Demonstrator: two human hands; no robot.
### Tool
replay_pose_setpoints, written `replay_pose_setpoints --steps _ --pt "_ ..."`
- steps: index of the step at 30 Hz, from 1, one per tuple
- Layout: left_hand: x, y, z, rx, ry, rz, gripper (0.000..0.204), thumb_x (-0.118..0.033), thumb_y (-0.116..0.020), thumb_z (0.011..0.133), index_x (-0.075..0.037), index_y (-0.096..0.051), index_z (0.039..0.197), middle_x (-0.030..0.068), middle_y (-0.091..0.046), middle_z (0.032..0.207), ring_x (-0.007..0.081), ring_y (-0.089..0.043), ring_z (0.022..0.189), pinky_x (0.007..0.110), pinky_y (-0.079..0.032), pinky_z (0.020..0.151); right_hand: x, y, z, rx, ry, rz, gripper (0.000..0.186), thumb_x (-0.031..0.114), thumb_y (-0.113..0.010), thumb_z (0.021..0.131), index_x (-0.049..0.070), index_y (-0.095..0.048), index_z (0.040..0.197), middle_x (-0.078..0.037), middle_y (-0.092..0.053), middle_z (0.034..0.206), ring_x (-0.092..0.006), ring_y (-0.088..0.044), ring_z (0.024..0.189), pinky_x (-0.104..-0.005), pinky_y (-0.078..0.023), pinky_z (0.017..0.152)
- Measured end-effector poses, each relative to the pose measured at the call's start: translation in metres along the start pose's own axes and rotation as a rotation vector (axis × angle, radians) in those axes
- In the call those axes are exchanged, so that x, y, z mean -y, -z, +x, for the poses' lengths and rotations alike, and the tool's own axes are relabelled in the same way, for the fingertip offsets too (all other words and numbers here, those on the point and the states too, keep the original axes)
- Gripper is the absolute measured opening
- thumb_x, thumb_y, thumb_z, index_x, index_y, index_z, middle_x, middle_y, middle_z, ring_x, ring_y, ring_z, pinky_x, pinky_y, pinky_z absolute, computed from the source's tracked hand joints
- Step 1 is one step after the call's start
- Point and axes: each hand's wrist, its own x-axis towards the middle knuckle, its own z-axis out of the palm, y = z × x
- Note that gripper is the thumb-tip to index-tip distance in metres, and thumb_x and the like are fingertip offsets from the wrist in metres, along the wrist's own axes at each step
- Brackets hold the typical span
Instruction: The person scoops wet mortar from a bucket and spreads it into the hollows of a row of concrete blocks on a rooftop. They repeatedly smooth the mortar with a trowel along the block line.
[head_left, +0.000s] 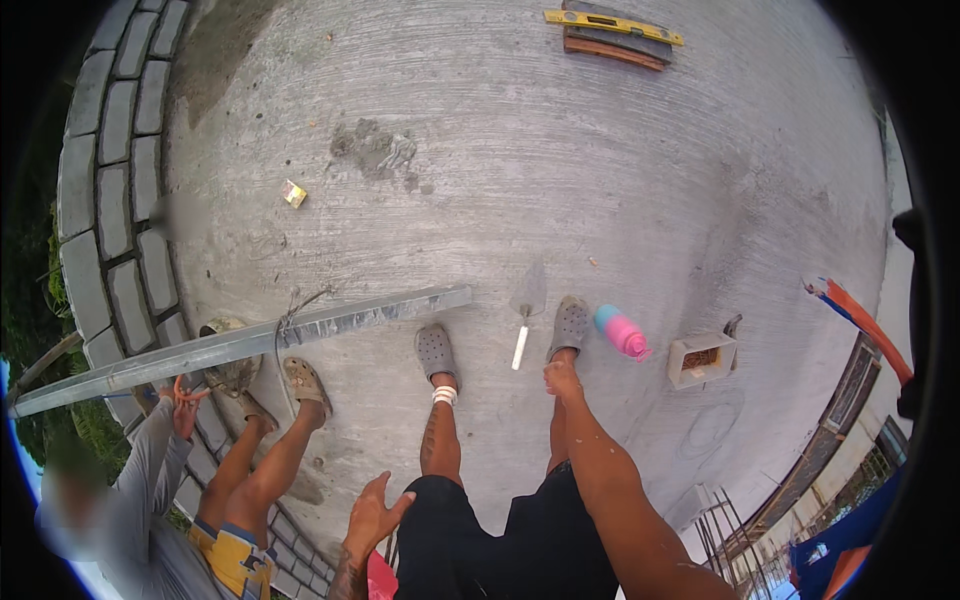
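My left hand [378,512] hangs beside my left thigh, fingers spread, holding nothing. My right hand [562,379] reaches down in front of my right ankle. Its small fingers look curled, and nothing shows in them. On the concrete between my feet lies a trowel [521,340] with a white handle, its blade pointing away from me. Just right of my right foot a pink and light blue bottle [622,333] lies on its side. A long grey metal bar [370,310] slants from the left edge to beyond my left foot.
A co-worker's hand [186,412] is by the bar at left, beside an orange cord. Grey blocks [118,150] form a wall there. A yellow spirit level [615,24] rests on boards far off. A whitish box [690,368] and rebar [735,535] are at right.
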Motion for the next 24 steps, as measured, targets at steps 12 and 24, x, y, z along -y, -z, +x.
replay_pose_setpoints --steps 12,24 --pt "-0.07 -0.108 0.011 0.159 0.299 0.167 0.074 -0.03 -0.084 0.072 -0.002 -0.047 0.129 0.0206 -0.054 0.126 0.0426 -0.059 0.108 0.05 -0.051 0.087 -0.022 -0.094 0.168 -0.026 -0.041 0.024 0.054 0.026 -0.068 0.084 -0.003 -0.049 0.126 -0.023 -0.061 0.112 -0.032 -0.065 0.097 -0.044 -0.053 0.082" --pt "-0.112 -0.139 -0.029 -0.024 0.38 -0.25 0.062 -0.025 -0.08 0.077 -0.008 -0.045 0.125 0.0243 -0.046 0.134 0.0456 -0.064 0.099 0.049 -0.056 0.079 0.077 0.1 0.033 0.119 0.349 -0.335 0.015 0.013 -0.065 0.086 0.001 -0.055 0.086 -0.003 -0.052 0.06 -0.0122 -0.049 0.045 -0.0307 -0.04 0.038"
